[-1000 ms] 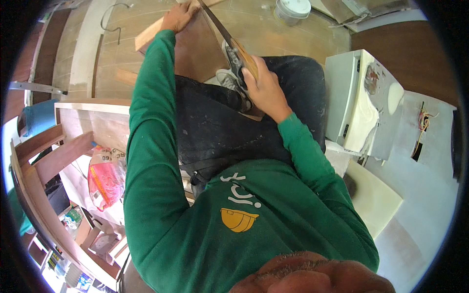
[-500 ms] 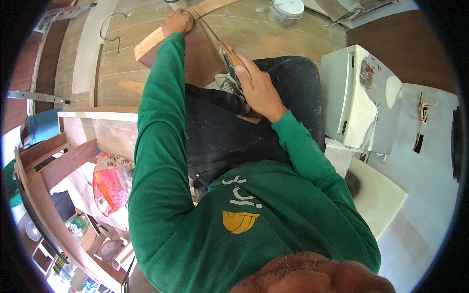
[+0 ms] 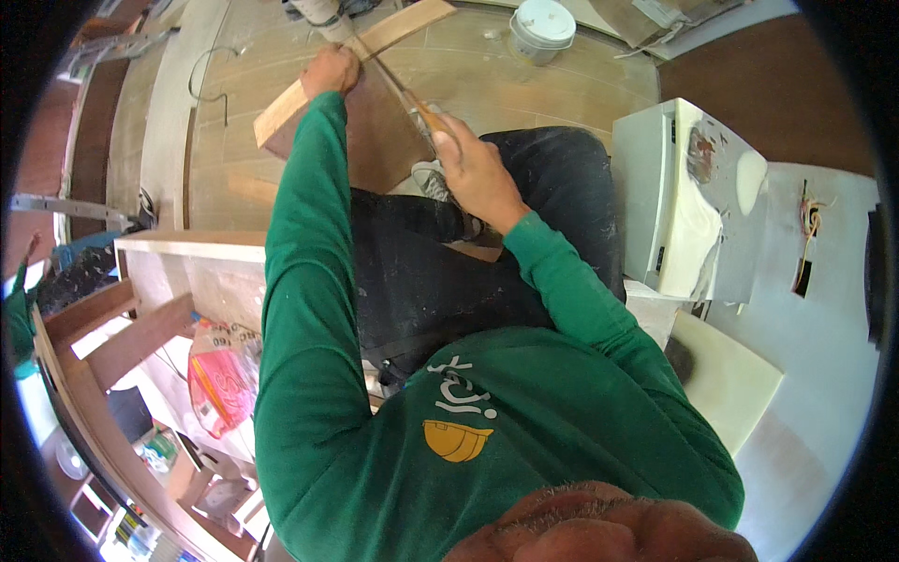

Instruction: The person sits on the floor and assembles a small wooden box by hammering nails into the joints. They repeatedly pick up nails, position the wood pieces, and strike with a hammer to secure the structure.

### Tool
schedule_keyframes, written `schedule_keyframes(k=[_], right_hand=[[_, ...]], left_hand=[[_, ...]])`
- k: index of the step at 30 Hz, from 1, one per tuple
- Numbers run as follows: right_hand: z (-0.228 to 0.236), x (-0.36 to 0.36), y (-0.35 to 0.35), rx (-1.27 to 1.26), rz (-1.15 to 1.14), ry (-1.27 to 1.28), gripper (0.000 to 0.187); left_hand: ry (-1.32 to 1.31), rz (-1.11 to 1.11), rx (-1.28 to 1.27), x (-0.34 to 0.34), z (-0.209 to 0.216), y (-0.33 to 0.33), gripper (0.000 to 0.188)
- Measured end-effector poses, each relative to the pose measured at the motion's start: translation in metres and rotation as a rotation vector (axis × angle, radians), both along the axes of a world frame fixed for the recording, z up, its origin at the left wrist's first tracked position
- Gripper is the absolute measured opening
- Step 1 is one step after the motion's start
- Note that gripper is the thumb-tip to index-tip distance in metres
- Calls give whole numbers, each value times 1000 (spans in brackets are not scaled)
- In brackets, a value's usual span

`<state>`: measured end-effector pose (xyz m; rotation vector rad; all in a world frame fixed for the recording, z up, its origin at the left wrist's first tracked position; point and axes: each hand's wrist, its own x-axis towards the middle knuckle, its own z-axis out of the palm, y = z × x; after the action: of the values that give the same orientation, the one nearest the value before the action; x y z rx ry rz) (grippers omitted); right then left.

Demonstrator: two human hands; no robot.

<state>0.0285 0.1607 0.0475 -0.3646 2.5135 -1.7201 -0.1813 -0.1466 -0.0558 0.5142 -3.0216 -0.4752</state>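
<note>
My left hand (image 3: 330, 71) is closed over the pale top edge of a wooden board (image 3: 281, 114), whose broad brown face slopes down toward my feet. My right hand (image 3: 479, 173) grips the straight wooden handle of a handsaw (image 3: 426, 114). Its thin blade, seen nearly edge-on, runs away to the left and crosses the board's edge just right of my left hand. How deep the blade sits in the wood cannot be made out. A shoe (image 3: 431, 180) shows beneath the saw, close against the board, with my dark trouser legs around it.
A white lidded bucket (image 3: 543, 33) stands ahead on the wood-look floor, beyond a bent cable (image 3: 208, 77). To the right is a grey cabinet (image 3: 646, 199) with a damaged cream edge. A wooden frame (image 3: 187, 242) and red bag (image 3: 217, 389) lie left; another person's green sleeve (image 3: 19, 314) shows there.
My right hand has pushed the saw slightly forward toward the board. The left hand keeps its hold, while the whole view has shifted a little. Another person has come into sight at far left.
</note>
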Motion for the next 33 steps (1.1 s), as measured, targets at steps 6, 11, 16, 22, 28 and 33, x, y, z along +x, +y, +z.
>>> schedule_keyframes(k=[6, 11, 16, 22, 28, 33], right_hand=[[36, 43, 40, 70, 73, -282, 47], [56, 141, 103, 97, 27, -205, 51], [14, 39, 31, 31, 49, -126, 47], [17, -5, 14, 61, 75, -109, 46], [52, 102, 98, 50, 65, -177, 47], [26, 51, 60, 41, 102, -104, 45]], left_hand=[[-24, 16, -18, -11, -8, -4, 53], [-48, -25, 3, -28, -17, -9, 52], [-3, -27, -29, -15, -25, -23, 54], [-41, 4, 18, -33, -25, -35, 55], [-26, -30, -17, -35, -39, -40, 52], [15, -15, -71, -13, -14, -35, 50]])
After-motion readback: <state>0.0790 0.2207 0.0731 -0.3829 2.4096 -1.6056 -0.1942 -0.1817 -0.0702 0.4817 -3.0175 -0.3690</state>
